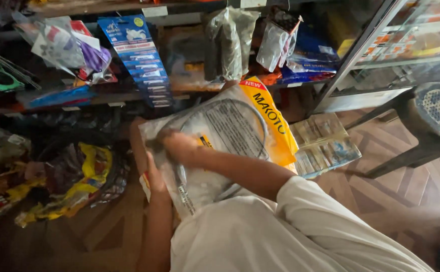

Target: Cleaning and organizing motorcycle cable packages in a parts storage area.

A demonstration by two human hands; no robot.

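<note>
Plastic bag, clear with a yellow panel along its right side, sits low in front of the shelves, held up between the person's two hands. A coiled grey cable shows through the clear film; where the coil runs under the forearm it is hidden, and the lower end of the bag is covered by the white sleeve.

The right hand lies across the bag's upper left part, fingers curled down onto the film. It is blurred, so whether the fingers pinch the plastic or only press on it cannot be told. The left hand comes up along the bag's left edge, flat against it; its fingertips are lost in shadow and blur, and its grip cannot be told either.

Behind the bag, the shelves carry hanging packets: a blue card of small parts, a grey wrapped bundle and other clear bags, most of them too dark or smeared to identify. To the left, a heap of yellow packets lies on the floor, partly in deep shadow. Just right of the bag, a flat pale packet rests on the patterned floor, its left edge tucked behind the bag. A stool stands at the right, cut off by the frame edge, with a glass cabinet behind it.
</note>
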